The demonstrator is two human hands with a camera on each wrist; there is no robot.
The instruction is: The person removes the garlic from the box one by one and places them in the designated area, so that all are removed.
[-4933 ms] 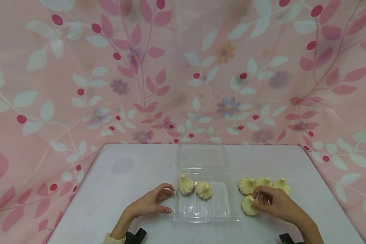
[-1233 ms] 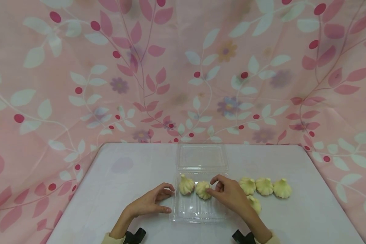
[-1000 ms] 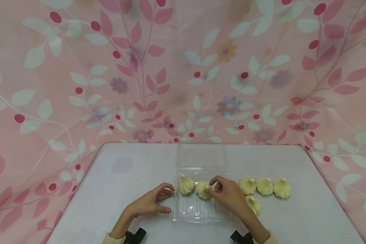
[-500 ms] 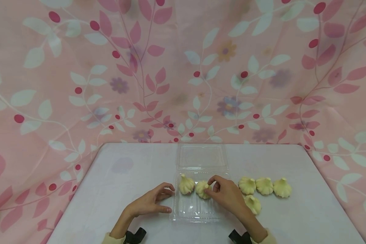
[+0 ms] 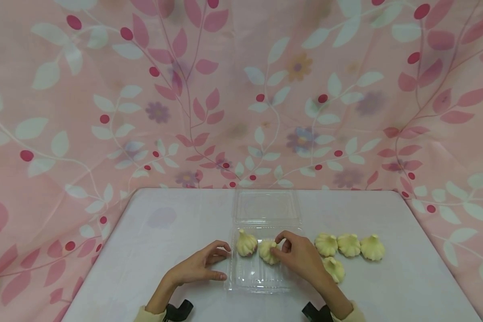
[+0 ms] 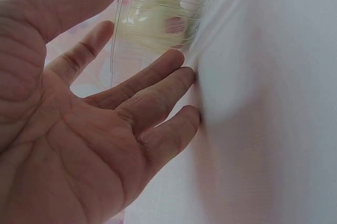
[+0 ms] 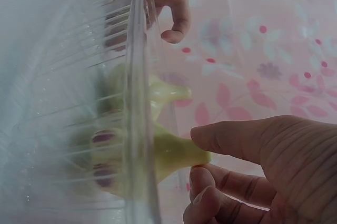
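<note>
A pale garlic bulb [image 5: 267, 253] sits in the clear plastic clamshell box [image 5: 261, 279], right of another garlic bulb [image 5: 247, 244]. My right hand [image 5: 299, 257] reaches over the box's right side; its thumb and fingers pinch the first bulb's stem, plainest in the right wrist view, where that bulb [image 7: 171, 153] shows behind the clear wall. At the box's left side my left hand [image 5: 201, 264] holds nothing, thumb and fingers spread apart. In the left wrist view this hand [image 6: 100, 124] has its fingertips low by the white tabletop.
The clamshell's lid [image 5: 267, 206] lies folded back behind its base. Right of the box stand three garlic bulbs in a row, one being a bulb [image 5: 349, 246], with another bulb [image 5: 335, 269] in front, partly behind my right arm. A floral pink cloth [image 5: 241, 89] hangs behind the table.
Since the oldest frame my right hand has moved left from the bulbs outside to the bulb in the box; the front outside bulb sits slightly further right. Over the last second the hands have barely moved.
</note>
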